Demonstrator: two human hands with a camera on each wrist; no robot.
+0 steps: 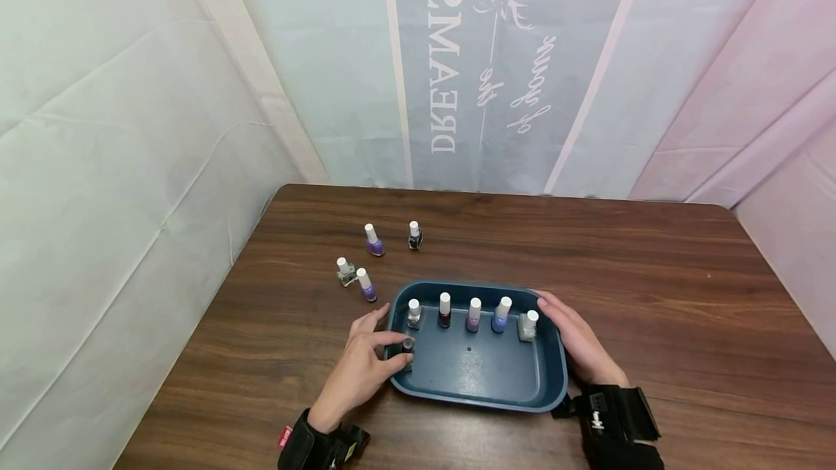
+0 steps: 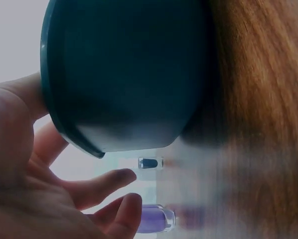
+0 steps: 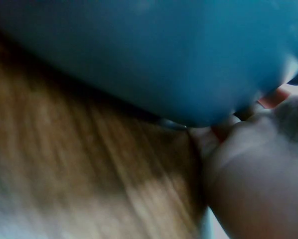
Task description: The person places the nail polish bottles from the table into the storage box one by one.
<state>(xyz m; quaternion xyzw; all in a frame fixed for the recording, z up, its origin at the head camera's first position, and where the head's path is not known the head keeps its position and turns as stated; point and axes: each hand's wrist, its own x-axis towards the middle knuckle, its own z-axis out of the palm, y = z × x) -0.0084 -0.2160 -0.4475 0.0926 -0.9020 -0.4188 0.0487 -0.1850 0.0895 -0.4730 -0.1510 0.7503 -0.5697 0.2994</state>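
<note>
Pinching a dark-capped bottle [image 1: 408, 345] with the left hand [image 1: 359, 368], just inside the left end of the blue tray [image 1: 470, 405]; touching the right end with the right hand [image 1: 584, 347], fingers laid along it rather than clenched. Could lose the bottle through so small a hold, or tip it on an uneven release. Could also jolt the row of five bottles [image 1: 474, 315] by pressing the tray sideways. Might brush the nearer purple bottle [image 1: 369, 290], one of four loose beyond the left fingers. Resting throughout on a brown wood-grained table [image 1: 653, 296], perhaps too smooth to stop sliding. Hung behind with grey-blue cloth [image 1: 444, 71] in reversed lettering, flanked by pale sheets [image 1: 117, 93]
</note>
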